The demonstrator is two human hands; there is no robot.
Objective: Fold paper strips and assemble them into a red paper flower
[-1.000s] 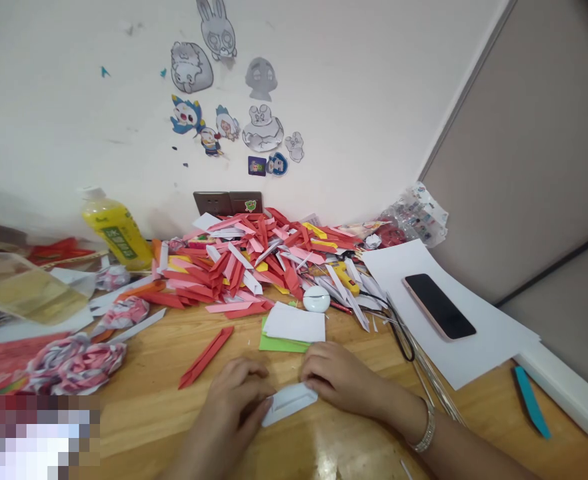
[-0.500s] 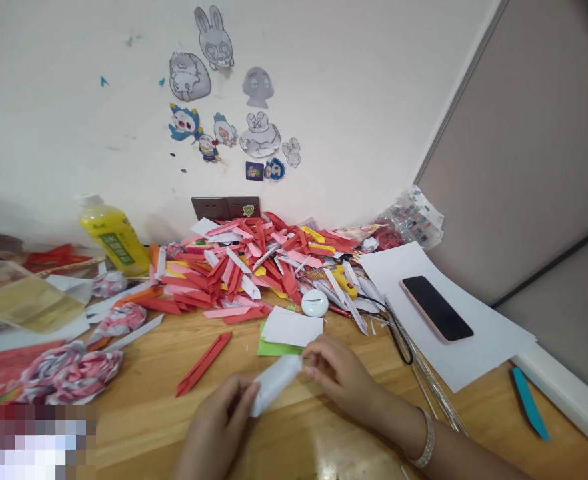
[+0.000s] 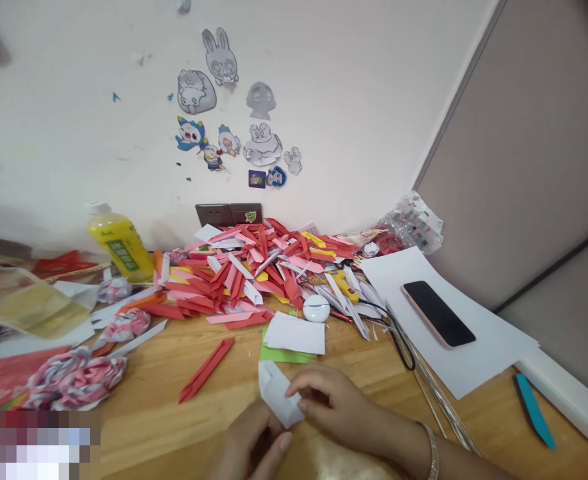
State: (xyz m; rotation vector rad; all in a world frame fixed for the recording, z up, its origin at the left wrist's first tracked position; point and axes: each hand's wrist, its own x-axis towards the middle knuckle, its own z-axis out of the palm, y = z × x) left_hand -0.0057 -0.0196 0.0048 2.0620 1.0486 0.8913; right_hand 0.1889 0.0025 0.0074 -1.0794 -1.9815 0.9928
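A folded piece of white paper (image 3: 277,392) is held between my two hands above the front of the wooden table. My left hand (image 3: 254,437) pinches its lower edge between thumb and fingers. On its right side, my right hand (image 3: 331,403) grips the paper with thumb and forefinger; a bracelet circles that wrist. Just beyond the hands lie a stack of white paper slips (image 3: 297,333) and a green paper (image 3: 274,352) partly under it. To the left, a folded red paper strip (image 3: 207,371) lies alone on the wood.
A heap of folded red, pink and white strips (image 3: 244,270) fills the back. A yellow drink bottle (image 3: 121,245) stands left of it, near pink-and-white braided paper (image 3: 79,377). A white round case (image 3: 317,309) sits behind the slips. Rightward, a phone (image 3: 439,313) rests on white sheets (image 3: 459,373).
The white paper has been turned, its upper end now pointing left and away. Both hands have come closer together and lower. The view has tilted slightly upward.
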